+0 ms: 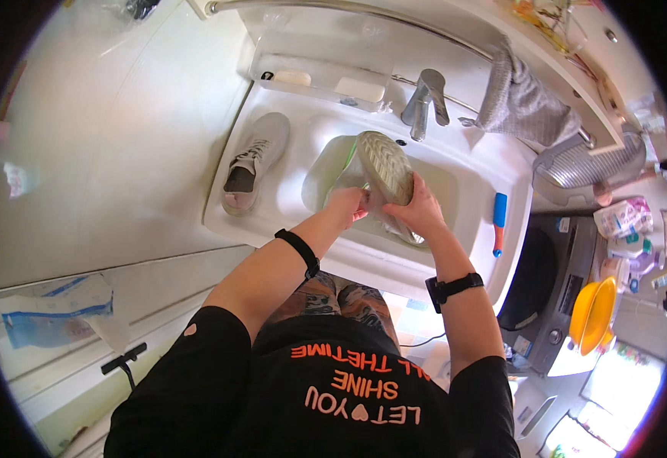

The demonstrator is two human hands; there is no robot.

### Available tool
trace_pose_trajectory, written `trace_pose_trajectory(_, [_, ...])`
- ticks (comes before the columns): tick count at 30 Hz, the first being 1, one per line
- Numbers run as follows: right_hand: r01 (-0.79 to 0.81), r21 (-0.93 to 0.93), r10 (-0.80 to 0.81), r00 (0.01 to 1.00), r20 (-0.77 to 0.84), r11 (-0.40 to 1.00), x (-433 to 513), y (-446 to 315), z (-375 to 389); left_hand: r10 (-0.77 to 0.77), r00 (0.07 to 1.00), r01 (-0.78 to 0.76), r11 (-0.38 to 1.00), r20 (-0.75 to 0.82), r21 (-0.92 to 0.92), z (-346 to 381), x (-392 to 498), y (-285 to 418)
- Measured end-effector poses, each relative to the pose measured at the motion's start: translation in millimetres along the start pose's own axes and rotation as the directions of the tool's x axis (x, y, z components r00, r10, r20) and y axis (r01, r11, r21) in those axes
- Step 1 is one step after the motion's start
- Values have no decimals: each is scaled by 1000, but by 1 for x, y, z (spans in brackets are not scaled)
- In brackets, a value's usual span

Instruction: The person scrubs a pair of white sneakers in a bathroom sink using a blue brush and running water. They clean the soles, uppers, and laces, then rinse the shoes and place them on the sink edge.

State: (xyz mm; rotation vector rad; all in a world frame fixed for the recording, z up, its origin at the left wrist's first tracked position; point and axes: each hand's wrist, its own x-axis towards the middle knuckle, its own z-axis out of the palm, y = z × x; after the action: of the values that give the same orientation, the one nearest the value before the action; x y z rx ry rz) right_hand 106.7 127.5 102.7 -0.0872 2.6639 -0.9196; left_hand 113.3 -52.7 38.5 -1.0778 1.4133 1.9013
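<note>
A pale shoe (388,163) is held over the basin of a white sink (287,226), its patterned sole turned up towards me. My right hand (422,206) grips the shoe by its side, thumb and fingers around the sole's edge. My left hand (349,206) is at the shoe's left side with its fingers curled; what lies in them is partly hidden. A thin bright green edge (349,154) shows beside the shoe, but what it belongs to is unclear. The matching pale lace-up shoe (257,163) rests sole-down on the sink's left ledge.
A brush with a blue-and-orange handle (499,223) lies on the right ledge. Behind the basin are a chrome faucet (425,106) and a clear tray (322,91) with soap bars. A grey towel (519,103) hangs at right, above a washing machine (562,303) and a yellow basin (594,315).
</note>
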Motion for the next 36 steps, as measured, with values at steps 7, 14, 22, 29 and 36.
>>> trace_pose_trajectory(7, [101, -664, 83, 967, 239, 741, 37, 32, 53, 737, 463, -393, -327, 492, 859, 2, 12, -1])
trace_pose_trajectory(14, [264, -673, -53, 947, 318, 691, 42, 60, 89, 147, 897, -292, -513, 417, 808, 6, 20, 13])
trace_pose_trajectory(22, [347, -657, 55, 858, 510, 670, 58, 63, 88, 54, 917, -298, -563, 394, 771, 13, 52, -2])
trace_pose_trajectory(29, [318, -687, 100, 863, 495, 653, 64, 62, 92, 198, 867, -326, -471, 458, 820, 12, 55, 2])
trace_pose_trajectory(36, [239, -523, 71, 861, 504, 818, 71, 71, 70, 108, 787, -493, -482, 608, 724, 39, 68, 23])
